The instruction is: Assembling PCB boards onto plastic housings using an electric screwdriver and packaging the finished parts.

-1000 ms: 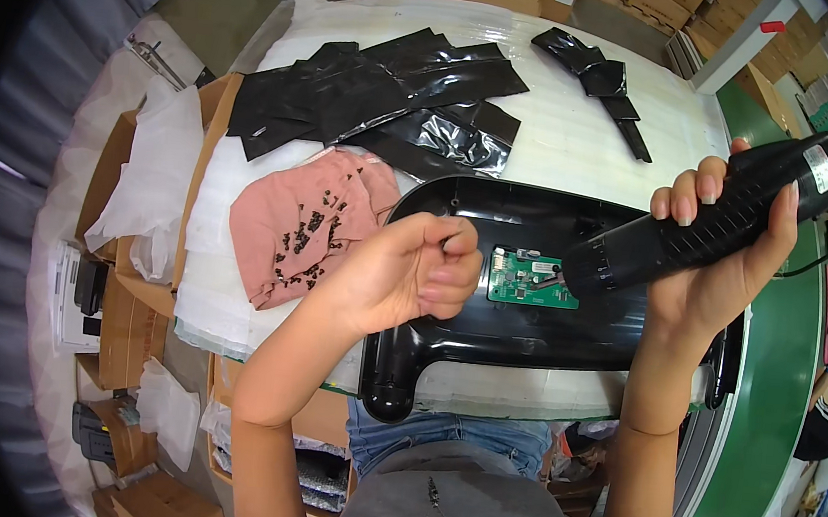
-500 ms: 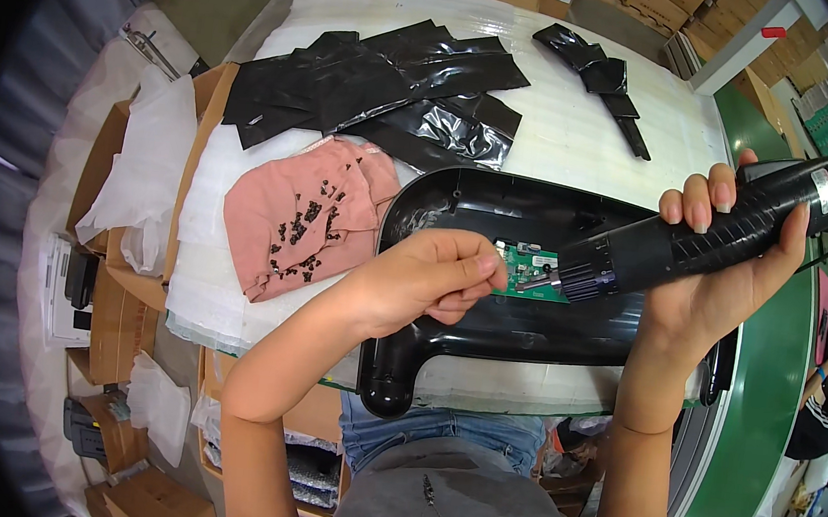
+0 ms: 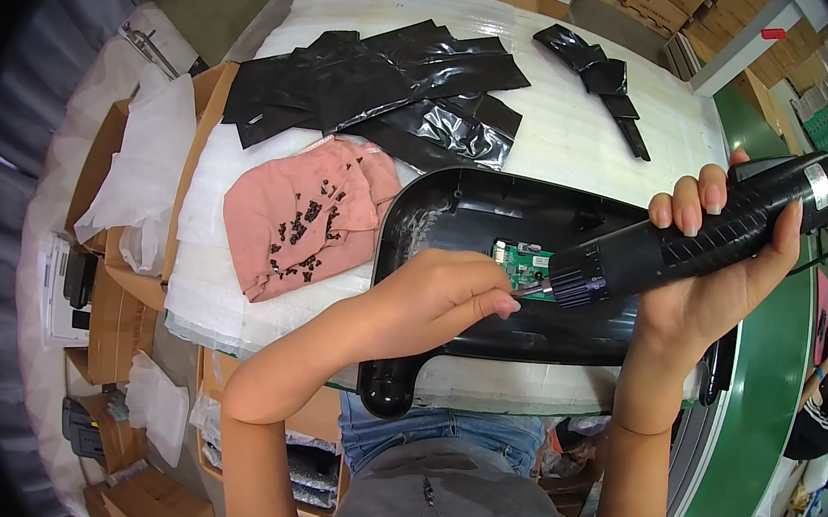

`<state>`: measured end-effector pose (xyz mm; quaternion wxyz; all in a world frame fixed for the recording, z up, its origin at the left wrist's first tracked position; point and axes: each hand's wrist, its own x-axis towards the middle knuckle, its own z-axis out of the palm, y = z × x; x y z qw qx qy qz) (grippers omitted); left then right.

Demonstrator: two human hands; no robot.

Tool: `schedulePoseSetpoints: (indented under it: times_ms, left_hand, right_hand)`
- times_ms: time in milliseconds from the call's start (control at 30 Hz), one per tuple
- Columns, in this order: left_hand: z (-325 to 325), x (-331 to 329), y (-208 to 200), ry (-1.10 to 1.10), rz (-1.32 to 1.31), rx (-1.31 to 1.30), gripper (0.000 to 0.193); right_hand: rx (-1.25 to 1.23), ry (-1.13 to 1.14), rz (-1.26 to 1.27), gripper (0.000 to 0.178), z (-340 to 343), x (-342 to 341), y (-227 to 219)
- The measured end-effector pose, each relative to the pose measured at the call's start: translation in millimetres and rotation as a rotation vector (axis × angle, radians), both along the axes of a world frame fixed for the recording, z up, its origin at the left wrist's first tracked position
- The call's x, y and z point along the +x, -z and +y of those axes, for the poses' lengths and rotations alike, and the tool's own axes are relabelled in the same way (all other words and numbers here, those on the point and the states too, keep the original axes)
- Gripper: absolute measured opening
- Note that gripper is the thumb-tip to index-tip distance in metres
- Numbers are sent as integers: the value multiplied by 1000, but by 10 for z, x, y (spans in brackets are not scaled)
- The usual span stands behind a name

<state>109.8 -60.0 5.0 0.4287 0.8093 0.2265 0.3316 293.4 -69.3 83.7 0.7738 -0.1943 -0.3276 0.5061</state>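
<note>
My right hand (image 3: 705, 287) is wrapped round a black electric screwdriver (image 3: 632, 270), its body slanting up toward two o'clock from the bit (image 3: 533, 289). My left hand (image 3: 445, 301) is drawn closed, thumb against curled fingers at the bit's end; my own fingers hide the tip, so I can't tell whether a screw is pinched there. Beneath lies the green circuit board (image 3: 522, 254), inside the black shell (image 3: 565, 343); the driver's nose and my left hand cover much of it. The shell's far end, toward three o'clock, disappears partly behind my right forearm. At nine o'clock from the board, small dark pieces (image 3: 312, 211) sit on a pink cloth (image 3: 254, 213), too small to make out singly. The driver's cable (image 3: 818, 260) is cut off at the dark rim around three o'clock.
</note>
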Motion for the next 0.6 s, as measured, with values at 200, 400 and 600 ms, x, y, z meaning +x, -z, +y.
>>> schedulePoseSetpoints:
  times_ms: [200,400,600]
  left_hand:
    - [-13,12,4,-16,3,143,11]
    - [14,-13,0,4,-29,167,11]
    - [121,-194,-141,-139,76,182,14]
  right_hand:
    - [-32,9,-32,43,13,-50,0]
    - [-68,10,-15,43,59,-128,26]
    - [1,21,-44,43,60,-175,115]
